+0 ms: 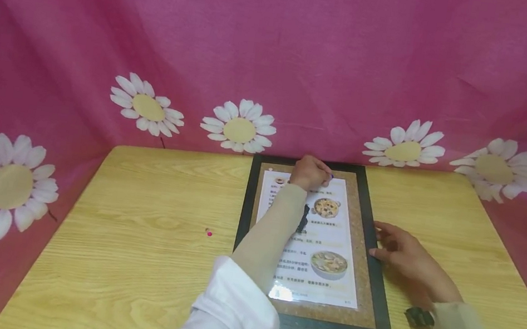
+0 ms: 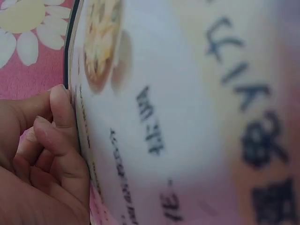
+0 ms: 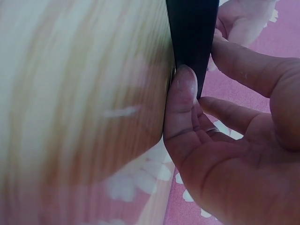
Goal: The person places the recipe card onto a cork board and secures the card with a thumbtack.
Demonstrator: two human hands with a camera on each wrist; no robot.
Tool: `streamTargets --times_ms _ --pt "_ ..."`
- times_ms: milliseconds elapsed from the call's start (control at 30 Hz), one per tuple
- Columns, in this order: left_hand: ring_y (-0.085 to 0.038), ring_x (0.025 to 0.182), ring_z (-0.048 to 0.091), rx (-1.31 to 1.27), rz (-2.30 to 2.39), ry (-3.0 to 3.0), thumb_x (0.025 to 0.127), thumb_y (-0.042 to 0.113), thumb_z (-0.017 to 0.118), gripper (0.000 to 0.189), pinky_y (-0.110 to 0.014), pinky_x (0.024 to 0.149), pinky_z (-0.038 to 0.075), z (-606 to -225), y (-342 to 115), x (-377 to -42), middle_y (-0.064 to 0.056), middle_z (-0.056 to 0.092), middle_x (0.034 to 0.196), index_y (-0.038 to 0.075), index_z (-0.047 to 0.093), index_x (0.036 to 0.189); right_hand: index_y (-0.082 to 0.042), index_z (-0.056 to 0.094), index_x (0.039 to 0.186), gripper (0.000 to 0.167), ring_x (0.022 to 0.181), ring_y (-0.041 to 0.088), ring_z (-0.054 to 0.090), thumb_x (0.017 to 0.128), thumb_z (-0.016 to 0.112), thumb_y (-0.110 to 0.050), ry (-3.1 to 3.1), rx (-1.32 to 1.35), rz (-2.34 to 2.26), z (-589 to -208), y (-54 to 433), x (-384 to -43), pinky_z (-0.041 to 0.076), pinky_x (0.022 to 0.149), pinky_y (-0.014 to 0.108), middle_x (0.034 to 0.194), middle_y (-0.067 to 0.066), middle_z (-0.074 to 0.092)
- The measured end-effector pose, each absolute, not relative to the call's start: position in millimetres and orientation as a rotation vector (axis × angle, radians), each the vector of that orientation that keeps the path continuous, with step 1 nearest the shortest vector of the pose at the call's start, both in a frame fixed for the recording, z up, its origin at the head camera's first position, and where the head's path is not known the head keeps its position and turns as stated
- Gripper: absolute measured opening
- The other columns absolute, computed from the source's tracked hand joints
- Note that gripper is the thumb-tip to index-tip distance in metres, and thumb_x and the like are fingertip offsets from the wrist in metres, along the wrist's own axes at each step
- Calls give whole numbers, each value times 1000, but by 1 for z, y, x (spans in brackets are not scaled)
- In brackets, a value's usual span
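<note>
A black-framed corkboard [image 1: 369,219] lies on the table with a printed recipe sheet [image 1: 335,231] on it. My left hand [image 1: 311,173] is at the sheet's top edge with its fingers curled. A blue pushpin [image 1: 332,177] shows at its fingertips, near the sheet's top right corner; the left wrist view hides the pin. Another small pin [image 1: 270,169] sits at the top left corner. My right hand [image 1: 404,257] holds the board's right side. In the right wrist view the black frame [image 3: 193,37] stands between its thumb [image 3: 180,101] and fingers.
Small pink and pale pins [image 1: 209,232] lie on the wooden table [image 1: 144,260] left of the board. A pink cloth with daisies [image 1: 307,69] rises behind the table and at its sides. My left forearm covers part of the sheet.
</note>
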State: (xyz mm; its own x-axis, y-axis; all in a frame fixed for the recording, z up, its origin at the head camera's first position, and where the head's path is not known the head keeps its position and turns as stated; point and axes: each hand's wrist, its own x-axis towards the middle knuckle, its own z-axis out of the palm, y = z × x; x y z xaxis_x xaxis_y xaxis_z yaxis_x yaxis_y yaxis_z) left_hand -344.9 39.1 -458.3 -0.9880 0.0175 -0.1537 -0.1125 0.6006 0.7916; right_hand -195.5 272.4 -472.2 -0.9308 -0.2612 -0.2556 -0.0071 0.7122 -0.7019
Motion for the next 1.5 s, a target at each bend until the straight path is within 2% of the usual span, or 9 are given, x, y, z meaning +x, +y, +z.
streamTargets --times_ms 167,333,467,567,733,933,1133,1333,1500 --pt "-10 81 65 -58 1265 2696 90 23 78 5 -21 74 48 -464 46 -355 7 73 69 24 83 91 6 36 156 74 122 44 58 96 74 -16 2587 -182 -1037 -472 272 -196 47 105 65 141 32 56" --pt "-11 83 67 -46 1198 2761 90 24 78 6 -23 79 51 -465 50 -356 8 74 70 26 83 89 6 36 156 73 121 44 59 97 73 -16 2574 -187 -1047 -472 273 -197 49 104 63 141 32 56" --pt "-13 88 69 -78 1150 2787 91 25 77 8 -28 84 54 -465 52 -357 7 76 76 28 82 85 6 36 156 73 121 43 59 97 73 -17 2561 -193 -1065 -472 272 -196 50 103 61 142 32 56" --pt "-15 92 70 -104 1096 2800 91 27 76 9 -32 86 56 -465 53 -359 7 78 86 29 81 83 5 35 157 74 123 44 58 97 73 -18 2541 -183 -1074 -473 272 -196 49 104 62 144 32 54" --pt "-18 96 71 -55 994 2830 93 31 74 10 -36 89 57 -469 55 -364 5 79 100 27 82 89 5 35 157 74 122 43 58 97 72 -17 2541 -182 -1084 -472 271 -195 49 105 62 144 32 54" --pt "-16 102 72 23 915 2858 91 37 75 11 -34 91 56 -472 55 -368 9 79 101 30 81 86 5 36 156 72 121 43 59 97 72 -15 2566 -195 -1076 -472 270 -194 49 104 62 142 33 55" --pt "-14 100 71 77 915 2865 90 39 75 9 -33 90 55 -480 55 -375 12 78 99 34 80 84 5 35 157 74 122 43 57 97 73 -16 2540 -172 -1083 -471 271 -195 49 104 61 144 32 54" --pt "-15 99 69 162 805 2911 92 37 72 6 -34 88 54 -477 58 -374 12 76 102 34 77 91 5 36 156 74 122 43 58 96 74 -16 2558 -167 -1062 -471 270 -195 48 105 64 142 32 55" --pt "-16 105 70 146 737 2917 96 36 71 6 -35 92 55 -469 63 -369 12 76 107 33 76 97 5 36 156 74 121 43 58 96 73 -14 2564 -168 -1064 -470 270 -194 48 105 63 142 32 55"
